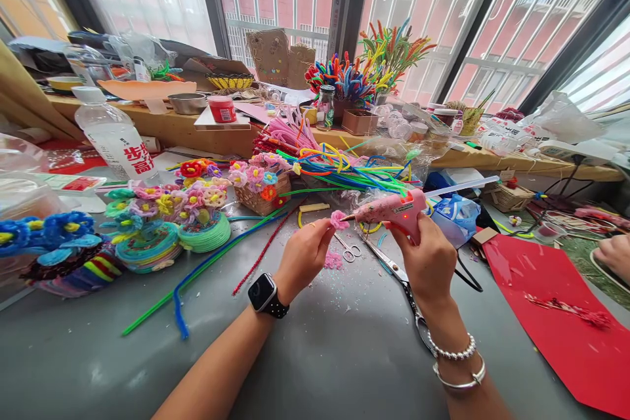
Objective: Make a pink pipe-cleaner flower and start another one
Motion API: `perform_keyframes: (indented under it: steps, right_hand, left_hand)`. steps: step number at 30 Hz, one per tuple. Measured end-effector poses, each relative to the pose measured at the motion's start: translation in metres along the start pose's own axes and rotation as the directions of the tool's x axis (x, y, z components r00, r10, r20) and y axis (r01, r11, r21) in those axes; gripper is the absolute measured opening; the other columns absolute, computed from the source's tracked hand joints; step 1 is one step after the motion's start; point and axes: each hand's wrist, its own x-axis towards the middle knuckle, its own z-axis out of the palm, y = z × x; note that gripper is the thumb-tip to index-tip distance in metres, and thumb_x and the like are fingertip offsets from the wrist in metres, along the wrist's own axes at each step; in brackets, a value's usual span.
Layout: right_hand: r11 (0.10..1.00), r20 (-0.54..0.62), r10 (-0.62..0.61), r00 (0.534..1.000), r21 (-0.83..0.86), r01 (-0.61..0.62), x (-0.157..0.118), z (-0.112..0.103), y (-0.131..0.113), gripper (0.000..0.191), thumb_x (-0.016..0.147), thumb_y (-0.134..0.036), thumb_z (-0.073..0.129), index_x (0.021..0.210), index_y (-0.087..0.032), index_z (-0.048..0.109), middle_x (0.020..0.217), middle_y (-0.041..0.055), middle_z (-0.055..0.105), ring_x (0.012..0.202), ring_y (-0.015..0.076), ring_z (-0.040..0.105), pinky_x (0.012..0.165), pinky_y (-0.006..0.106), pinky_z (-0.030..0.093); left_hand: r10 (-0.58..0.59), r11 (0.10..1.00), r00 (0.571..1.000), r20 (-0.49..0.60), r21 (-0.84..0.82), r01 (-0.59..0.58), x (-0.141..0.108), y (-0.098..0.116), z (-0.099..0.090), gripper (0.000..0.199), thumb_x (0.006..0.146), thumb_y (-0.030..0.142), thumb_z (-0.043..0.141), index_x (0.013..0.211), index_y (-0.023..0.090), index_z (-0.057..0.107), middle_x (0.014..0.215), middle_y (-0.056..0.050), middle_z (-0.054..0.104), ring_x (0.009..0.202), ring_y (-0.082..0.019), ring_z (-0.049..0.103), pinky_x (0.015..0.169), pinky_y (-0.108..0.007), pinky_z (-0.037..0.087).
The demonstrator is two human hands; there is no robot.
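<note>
Pink loop (339,220), pinched in left hand (306,254). Glue gun (386,210), clasped in right hand (429,257), nozzle (349,217) at pink loop. Advisable: steady aim, light squeeze, left hand clear of nozzle.

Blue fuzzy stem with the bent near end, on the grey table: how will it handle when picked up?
The blue stem should flex yet probably hold its shape, judging by the bent near end. Likely very light, being long and thin. Its fuzzy surface probably resists slipping and rolling.
</note>
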Motion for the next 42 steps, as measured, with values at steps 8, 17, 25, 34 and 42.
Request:
perform_keyframes:
  steps: [8, 17, 25, 34, 42]
  right_hand:
    - [1.000, 0.016, -0.007, 1.000, 0.021, 0.007, 0.0012, -0.0026, -0.0020, 0.049, 0.078, -0.054, 0.037, 0.086, -0.010, 0.057, 0.066, 0.0089, 0.061, 0.059, 0.0196, 0.056, 0.051, 0.026, 0.036]
    - [0.999, 0.010, 0.005, 1.000, 0.038, -0.006, 0.0012, -0.0033, -0.0023, 0.047, 0.078, -0.053, 0.038, 0.087, -0.011, 0.058, 0.066, 0.0083, 0.061, 0.059, 0.0193, 0.056, 0.051, 0.028, 0.037]
    - [1.000, -0.011, -0.004, 1.000, 0.026, 0.005, 0.0018, -0.0040, -0.0031, 0.050, 0.078, -0.053, 0.039, 0.088, -0.008, 0.058, 0.069, 0.0111, 0.062, 0.061, 0.0210, 0.057, 0.050, 0.027, 0.038]
    - [1.000, -0.019, -0.009, 1.000, 0.010, 0.009, 0.0004, -0.0024, -0.0022, 0.047, 0.078, -0.051, 0.039, 0.089, -0.010, 0.058, 0.070, 0.0107, 0.062, 0.062, 0.0212, 0.057, 0.050, 0.028, 0.038]
    - [0.990, -0.110, -0.109, 0.988, -0.099, 0.099, -0.0002, -0.0039, -0.0048, 0.039, 0.080, -0.046, 0.042, 0.088, -0.010, 0.056, 0.067, 0.0074, 0.060, 0.060, 0.0182, 0.055, 0.050, 0.025, 0.036]
  left_hand:
    - [0.001, 1.000, 1.000, -0.009, 0.012, -0.001, -0.0001, 0.0001, 0.0001, 0.024, 0.086, 0.027, 0.028, 0.077, 0.018, 0.048, 0.064, -0.003, 0.055, 0.059, -0.015, 0.051, 0.052, -0.024, 0.034]
    - [0.006, 1.000, 1.000, -0.020, 0.015, -0.006, -0.0001, 0.0005, -0.0001, 0.022, 0.086, 0.027, 0.029, 0.079, 0.019, 0.048, 0.064, -0.002, 0.055, 0.059, -0.014, 0.052, 0.052, -0.023, 0.035]
    - [0.004, 1.000, 1.000, -0.011, 0.024, -0.003, 0.0000, 0.0014, -0.0009, 0.022, 0.086, 0.026, 0.030, 0.080, 0.018, 0.049, 0.065, -0.002, 0.056, 0.059, -0.014, 0.052, 0.052, -0.023, 0.034]
    - [0.007, 1.000, 1.000, -0.004, 0.027, -0.007, 0.0001, 0.0026, -0.0018, 0.023, 0.086, 0.026, 0.029, 0.084, 0.017, 0.050, 0.069, -0.003, 0.059, 0.061, -0.014, 0.053, 0.054, -0.023, 0.036]
    - [0.013, 0.999, 1.000, -0.007, 0.046, -0.012, 0.0001, 0.0005, -0.0001, 0.024, 0.086, 0.026, 0.029, 0.084, 0.017, 0.051, 0.072, -0.004, 0.060, 0.063, -0.015, 0.054, 0.055, -0.024, 0.036]
